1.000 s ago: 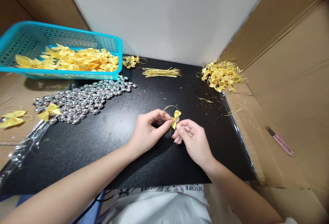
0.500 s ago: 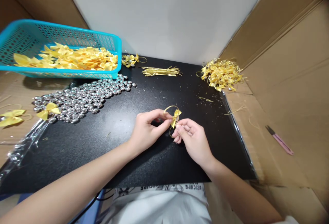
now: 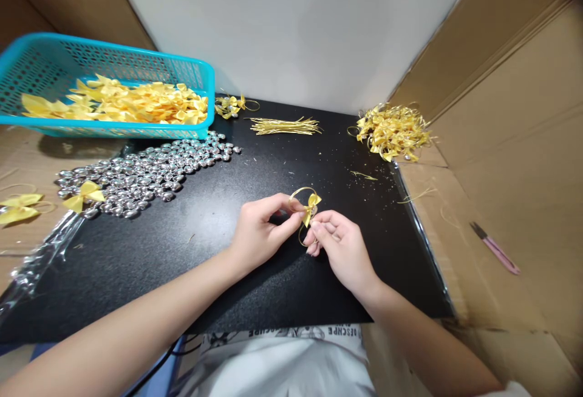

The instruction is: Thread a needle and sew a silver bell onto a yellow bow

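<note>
Over the middle of the black board, my left hand (image 3: 266, 224) pinches a yellow ribbon bow (image 3: 312, 204) by its left side. A loop of gold cord (image 3: 303, 189) rises above the bow, and more of the cord curves below it. My right hand (image 3: 337, 236) is closed at the bow's lower right, its thumb and forefinger pinching the cord there. A small shiny bead seems to sit at the bow's centre, partly hidden by my fingers.
A turquoise basket (image 3: 207, 96) of yellow bows stands at the back left, with silver beads (image 3: 150, 169) spread before it. Cut gold cords (image 3: 286, 126) lie at the back. Finished-looking corded bows (image 3: 392, 132) are heaped at the right. Pink-handled snips (image 3: 496, 250) lie far right.
Almost nothing differs. Both hands keep their hold on the bow and cord, with only a very slight shift of the fingers and the view.
</note>
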Demonstrator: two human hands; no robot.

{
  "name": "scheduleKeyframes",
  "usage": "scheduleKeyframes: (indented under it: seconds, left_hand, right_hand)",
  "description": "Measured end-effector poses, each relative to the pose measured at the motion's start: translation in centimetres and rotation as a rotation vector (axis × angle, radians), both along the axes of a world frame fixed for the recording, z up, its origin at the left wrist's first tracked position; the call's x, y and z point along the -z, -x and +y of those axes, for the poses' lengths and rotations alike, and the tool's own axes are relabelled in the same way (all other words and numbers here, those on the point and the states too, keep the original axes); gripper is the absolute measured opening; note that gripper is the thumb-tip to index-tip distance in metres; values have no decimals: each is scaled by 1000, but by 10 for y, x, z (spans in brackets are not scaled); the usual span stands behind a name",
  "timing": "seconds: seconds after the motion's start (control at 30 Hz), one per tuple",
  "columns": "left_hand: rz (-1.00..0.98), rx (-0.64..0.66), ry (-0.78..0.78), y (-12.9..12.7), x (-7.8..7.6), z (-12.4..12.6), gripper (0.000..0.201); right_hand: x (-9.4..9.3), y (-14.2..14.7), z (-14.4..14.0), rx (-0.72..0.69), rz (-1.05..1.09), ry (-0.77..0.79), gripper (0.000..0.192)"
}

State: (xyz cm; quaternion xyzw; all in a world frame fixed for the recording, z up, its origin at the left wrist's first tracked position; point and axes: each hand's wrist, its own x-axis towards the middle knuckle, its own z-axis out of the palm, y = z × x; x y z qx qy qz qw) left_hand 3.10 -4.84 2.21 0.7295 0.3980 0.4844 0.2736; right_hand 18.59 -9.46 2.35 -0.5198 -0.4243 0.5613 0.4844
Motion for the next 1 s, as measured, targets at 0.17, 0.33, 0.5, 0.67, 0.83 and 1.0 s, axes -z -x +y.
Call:
scheduleKeyframes:
  seconds: [0.17,0.33,0.5,0.67,0.83,1.0]
  left_hand:
    - [26,9,16,0,2,-2,5]
    - [34,24,45,0,2,-3,6]
    - [-1,-2,114,-1,-2,-1,7]
    - [-28,-12,147,-1,-2,0,5]
    - [-25,12,137,-1,-1,-1,6]
    - [-21,34,153,-2,-1,-2,6]
  right_hand:
    - [-1,1,1,-1,33,12,31]
    - [-3,1,1,18,45,28,29]
    - [-4,-3,2,-4,-53,20,23]
    - [-5,-6,3,-22,-181,-25,18]
    - [-6,-8,4,-12,-206,-51,20]
    - [-7,-8,4,-20,-204,-49,22]
